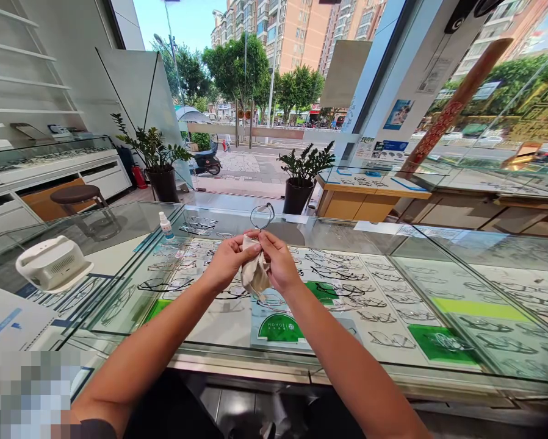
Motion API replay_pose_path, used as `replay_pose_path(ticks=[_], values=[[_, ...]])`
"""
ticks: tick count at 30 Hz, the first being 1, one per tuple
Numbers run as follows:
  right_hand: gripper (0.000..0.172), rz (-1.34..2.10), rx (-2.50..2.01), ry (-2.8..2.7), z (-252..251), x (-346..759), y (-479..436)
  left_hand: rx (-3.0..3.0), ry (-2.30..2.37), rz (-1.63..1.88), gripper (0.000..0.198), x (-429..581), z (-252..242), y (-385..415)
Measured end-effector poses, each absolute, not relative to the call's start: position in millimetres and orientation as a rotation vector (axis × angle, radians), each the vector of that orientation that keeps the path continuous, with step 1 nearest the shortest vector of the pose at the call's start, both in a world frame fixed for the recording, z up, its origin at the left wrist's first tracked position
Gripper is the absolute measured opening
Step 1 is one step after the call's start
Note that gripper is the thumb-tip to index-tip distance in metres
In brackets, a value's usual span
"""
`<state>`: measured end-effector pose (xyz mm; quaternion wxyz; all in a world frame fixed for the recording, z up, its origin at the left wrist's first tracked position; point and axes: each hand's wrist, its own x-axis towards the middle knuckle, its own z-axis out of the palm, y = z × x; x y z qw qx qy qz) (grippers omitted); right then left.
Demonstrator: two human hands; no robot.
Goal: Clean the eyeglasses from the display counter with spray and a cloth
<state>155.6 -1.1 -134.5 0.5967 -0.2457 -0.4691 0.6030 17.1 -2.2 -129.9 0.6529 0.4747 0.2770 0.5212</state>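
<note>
Both hands meet above the glass display case, close together. My left hand [228, 261] is closed, its fingers pinching a pale beige cleaning cloth [254, 279] that hangs in folds between the hands. My right hand [279, 261] is closed too, thumb and fingers pressed together at the foot of a pair of thin-rimmed eyeglasses [272, 213]. The glasses stick up above the fingertips, seen nearly edge-on. Part of the frame is hidden by the fingers and cloth, so where exactly the cloth touches it I cannot tell.
Under the glass top of the display case [201, 349] lie several rows of eyeglasses. A white spray bottle [166, 227] and a white device [54, 265] stand on the left. Printed paper [8, 320] lies nearer. Beyond are potted plants [298, 196] and a stool [76, 195].
</note>
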Motion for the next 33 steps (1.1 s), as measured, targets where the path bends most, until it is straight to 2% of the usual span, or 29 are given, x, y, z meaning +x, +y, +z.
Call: replay_pose_path(ticks=[5,10,18,24,33], values=[[0.036,1.212,-0.571,-1.247,-131,155,-5,1.146,0.629,1.262,0.057,20,-131,-3],[0.039,1.045,-0.615,-1.374,-128,159,-6,1.267,0.636,1.303,0.053,17,-138,3],[0.030,1.248,-0.671,-1.127,-131,170,7,1.395,0.611,1.058,0.060,5,-129,7],[0.031,1.349,-0.621,-1.062,-136,167,11,1.340,0.709,1.149,0.062,10,-129,2],[0.030,1.191,-0.622,-1.144,-136,168,12,1.397,0.767,1.203,0.070,8,-129,9]])
